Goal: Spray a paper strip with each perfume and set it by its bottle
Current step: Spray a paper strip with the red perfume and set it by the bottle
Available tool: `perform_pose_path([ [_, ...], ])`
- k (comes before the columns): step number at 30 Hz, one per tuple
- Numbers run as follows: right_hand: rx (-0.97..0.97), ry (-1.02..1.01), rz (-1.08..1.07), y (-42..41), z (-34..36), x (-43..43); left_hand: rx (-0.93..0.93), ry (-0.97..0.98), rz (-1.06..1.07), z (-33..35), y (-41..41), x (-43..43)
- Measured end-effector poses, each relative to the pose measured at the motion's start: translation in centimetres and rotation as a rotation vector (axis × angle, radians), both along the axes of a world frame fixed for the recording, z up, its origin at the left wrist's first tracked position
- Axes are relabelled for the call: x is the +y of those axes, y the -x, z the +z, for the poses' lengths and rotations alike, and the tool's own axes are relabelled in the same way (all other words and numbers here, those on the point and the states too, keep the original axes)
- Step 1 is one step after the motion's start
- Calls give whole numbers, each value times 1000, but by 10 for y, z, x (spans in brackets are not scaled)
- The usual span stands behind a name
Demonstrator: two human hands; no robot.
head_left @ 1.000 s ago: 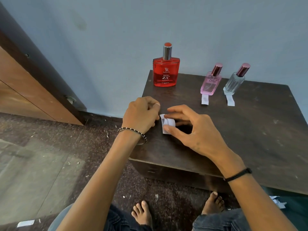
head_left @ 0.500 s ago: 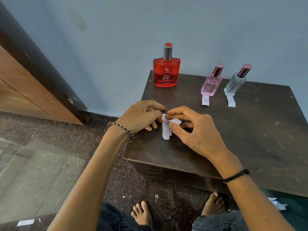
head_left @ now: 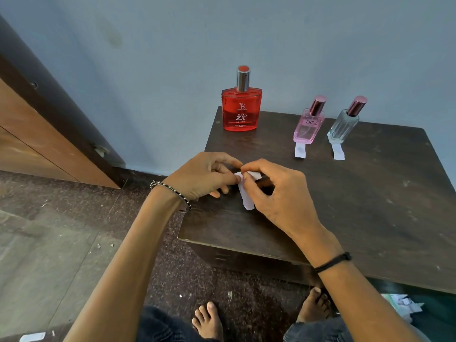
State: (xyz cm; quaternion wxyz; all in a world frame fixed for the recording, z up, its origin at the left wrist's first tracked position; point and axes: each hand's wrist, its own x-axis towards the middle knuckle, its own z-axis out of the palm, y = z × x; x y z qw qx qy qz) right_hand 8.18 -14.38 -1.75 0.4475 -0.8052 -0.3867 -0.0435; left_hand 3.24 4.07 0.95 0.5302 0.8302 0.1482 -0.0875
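Note:
Three perfume bottles stand along the back of a dark wooden table point(head_left: 370, 206): a large red bottle point(head_left: 241, 109) at the left, a pink bottle point(head_left: 308, 127) and a clear bottle point(head_left: 343, 124) to its right. A white strip point(head_left: 300, 151) lies in front of the pink bottle, another strip point(head_left: 338, 151) in front of the clear one. Above the table's left front, my left hand point(head_left: 204, 176) and my right hand point(head_left: 278, 196) both pinch a white paper strip point(head_left: 246, 196) at its top; its lower end hangs down.
A blue wall rises behind the table. A wooden door and frame point(head_left: 49, 134) stand at the left. Bare feet point(head_left: 209, 319) rest on the speckled floor below the table edge. Paper scraps point(head_left: 402, 304) lie on the floor at the lower right.
The paper between my hands has unfolded from a small curled piece into a longer strip hanging down. Both hands stayed close together over the table's left front.

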Motion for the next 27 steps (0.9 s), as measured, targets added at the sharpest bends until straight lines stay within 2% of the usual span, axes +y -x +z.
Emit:
perform_pose_path([
  [7,40,-70,-20,-4,-2,0,11,7,6,1,1,0],
  [13,38,-35,-35,-4,2,0,-22,-19,10,-3,2,-3],
  [16,-26,8,-46,-4,3,-1,-33,-44,30,-5,0,-4],
  [19,-66,55,-98,-6,2,-4,-22,-37,88,-6,-3,-4],
  [27,-1,47,-246,-8,2,-2,3,-34,92,-3,-5,-5],
])
